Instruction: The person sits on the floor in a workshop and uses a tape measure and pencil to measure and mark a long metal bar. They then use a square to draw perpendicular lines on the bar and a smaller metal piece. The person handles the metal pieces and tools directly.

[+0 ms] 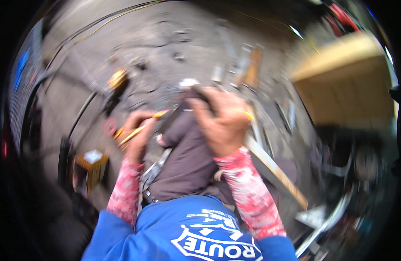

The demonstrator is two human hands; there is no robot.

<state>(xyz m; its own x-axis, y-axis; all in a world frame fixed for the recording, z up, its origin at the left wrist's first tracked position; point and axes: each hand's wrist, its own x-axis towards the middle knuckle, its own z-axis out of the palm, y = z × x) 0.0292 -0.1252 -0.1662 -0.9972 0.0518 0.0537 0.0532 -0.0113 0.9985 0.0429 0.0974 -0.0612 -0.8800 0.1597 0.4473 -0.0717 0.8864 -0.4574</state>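
Motion blurs the picture. My left hand [138, 127], left of my bent leg, is closed round a thin yellow tool [131, 136], whose kind the blur hides. Another yellow tip [160, 114] shows by its fingers. Beside them, against the leg, lies a dark flat piece [171, 119]. My right hand [222, 117] is over the knee, thumb and fingers apart, by a dark edge at the knee; I make out nothing in its grasp. A small yellow spot [250, 116] shows at its outer side. Right of the leg, a long pale bar [276, 170] with a rusty end slants down.
A yellow-and-black tool [117, 80] lies on the floor at far left, near a small box [91, 161]. Metal offcuts and a rusty strip [253, 68] lie ahead. A large cardboard box [346, 87] stands at right. Cables [109, 19] cross the far floor.
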